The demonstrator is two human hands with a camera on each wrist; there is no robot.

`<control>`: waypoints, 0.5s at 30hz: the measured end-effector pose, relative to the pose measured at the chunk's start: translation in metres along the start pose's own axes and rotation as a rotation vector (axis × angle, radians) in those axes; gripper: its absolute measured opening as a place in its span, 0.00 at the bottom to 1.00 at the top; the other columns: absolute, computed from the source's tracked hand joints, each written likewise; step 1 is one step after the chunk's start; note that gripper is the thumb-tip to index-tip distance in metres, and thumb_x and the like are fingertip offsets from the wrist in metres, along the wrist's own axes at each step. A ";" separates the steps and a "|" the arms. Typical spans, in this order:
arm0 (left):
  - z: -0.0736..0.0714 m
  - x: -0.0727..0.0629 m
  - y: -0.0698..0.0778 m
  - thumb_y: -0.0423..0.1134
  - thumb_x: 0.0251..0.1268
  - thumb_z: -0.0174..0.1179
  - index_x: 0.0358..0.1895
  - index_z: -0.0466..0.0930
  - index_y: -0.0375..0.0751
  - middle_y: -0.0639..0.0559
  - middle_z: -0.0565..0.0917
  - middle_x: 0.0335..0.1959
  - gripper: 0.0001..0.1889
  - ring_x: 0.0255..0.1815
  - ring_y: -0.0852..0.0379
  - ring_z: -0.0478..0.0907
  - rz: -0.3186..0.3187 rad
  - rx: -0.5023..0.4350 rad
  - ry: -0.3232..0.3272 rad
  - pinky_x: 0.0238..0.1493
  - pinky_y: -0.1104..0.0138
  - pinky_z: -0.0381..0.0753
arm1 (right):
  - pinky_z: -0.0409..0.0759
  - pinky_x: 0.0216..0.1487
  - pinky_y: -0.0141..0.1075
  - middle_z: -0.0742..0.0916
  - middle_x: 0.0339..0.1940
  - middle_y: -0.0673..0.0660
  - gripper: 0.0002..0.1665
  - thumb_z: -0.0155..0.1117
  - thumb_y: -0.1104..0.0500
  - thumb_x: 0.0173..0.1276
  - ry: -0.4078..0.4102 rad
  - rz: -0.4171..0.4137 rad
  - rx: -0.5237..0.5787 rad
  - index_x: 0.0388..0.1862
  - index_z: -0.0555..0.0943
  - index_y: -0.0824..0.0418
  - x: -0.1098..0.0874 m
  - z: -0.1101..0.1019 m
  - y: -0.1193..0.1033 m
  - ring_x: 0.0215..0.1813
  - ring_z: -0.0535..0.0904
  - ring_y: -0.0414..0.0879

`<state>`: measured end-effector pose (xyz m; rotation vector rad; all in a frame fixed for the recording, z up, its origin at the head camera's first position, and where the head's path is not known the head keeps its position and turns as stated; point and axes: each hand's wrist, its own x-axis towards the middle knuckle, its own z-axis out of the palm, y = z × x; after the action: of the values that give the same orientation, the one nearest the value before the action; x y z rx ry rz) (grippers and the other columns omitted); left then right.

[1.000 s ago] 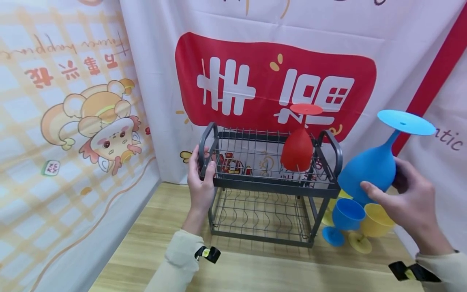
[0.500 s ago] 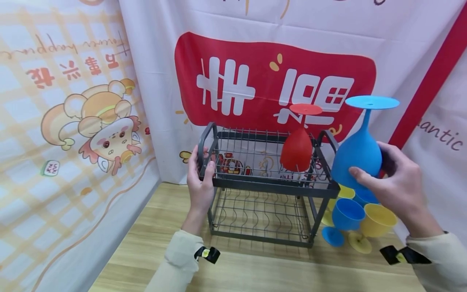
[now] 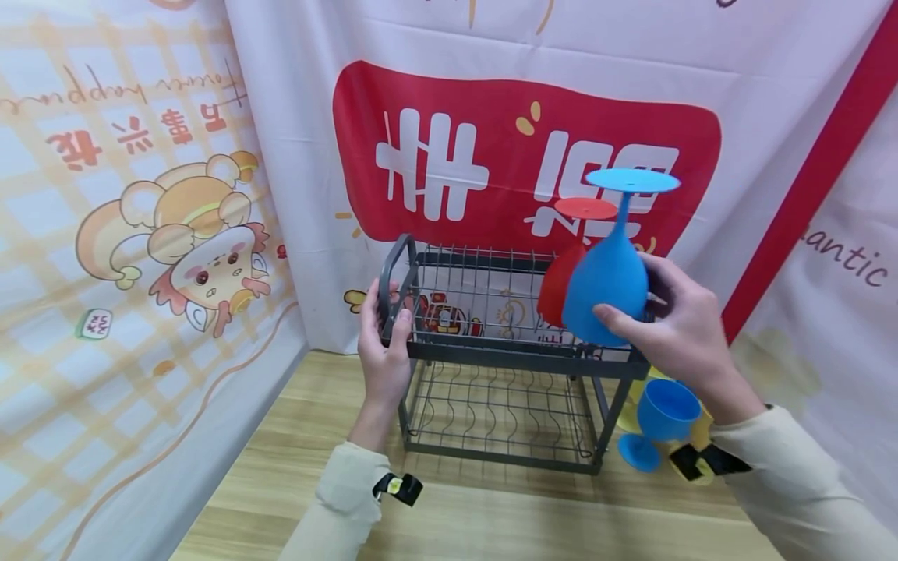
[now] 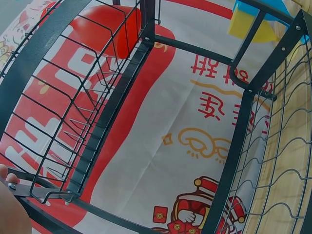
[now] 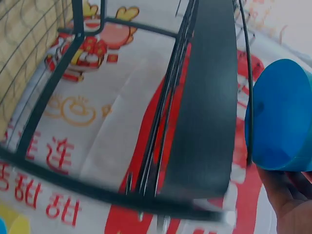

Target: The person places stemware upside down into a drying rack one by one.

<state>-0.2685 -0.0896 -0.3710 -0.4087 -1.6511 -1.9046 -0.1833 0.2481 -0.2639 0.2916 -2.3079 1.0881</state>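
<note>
At the rack, the step in hand looks like setting the blue goblet on the right end of the top tier; it is upside down there, just nearer than the red goblet, though whether it touches down is hard to tell. The next move probably calls for lowering it straight. The left hand grips the left handle; the right hand, spread wide, clasps the blue goblet.
</note>
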 end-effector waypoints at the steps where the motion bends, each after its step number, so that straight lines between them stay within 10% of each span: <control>1: 0.000 0.000 0.000 0.39 0.82 0.54 0.83 0.59 0.54 0.57 0.75 0.76 0.31 0.80 0.50 0.70 -0.001 0.003 0.000 0.73 0.72 0.76 | 0.82 0.58 0.69 0.79 0.75 0.67 0.50 0.80 0.49 0.65 -0.012 -0.006 0.007 0.82 0.67 0.57 0.002 0.006 -0.003 0.67 0.80 0.75; 15: 0.000 -0.001 0.000 0.38 0.82 0.54 0.84 0.58 0.53 0.55 0.75 0.76 0.32 0.81 0.46 0.69 -0.002 -0.008 -0.008 0.72 0.76 0.76 | 0.84 0.64 0.64 0.79 0.75 0.60 0.51 0.75 0.38 0.67 -0.103 0.043 0.008 0.81 0.65 0.56 0.024 0.072 -0.035 0.70 0.79 0.64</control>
<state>-0.2676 -0.0890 -0.3711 -0.4180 -1.6496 -1.9143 -0.2169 0.1716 -0.2643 0.3098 -2.4111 1.1279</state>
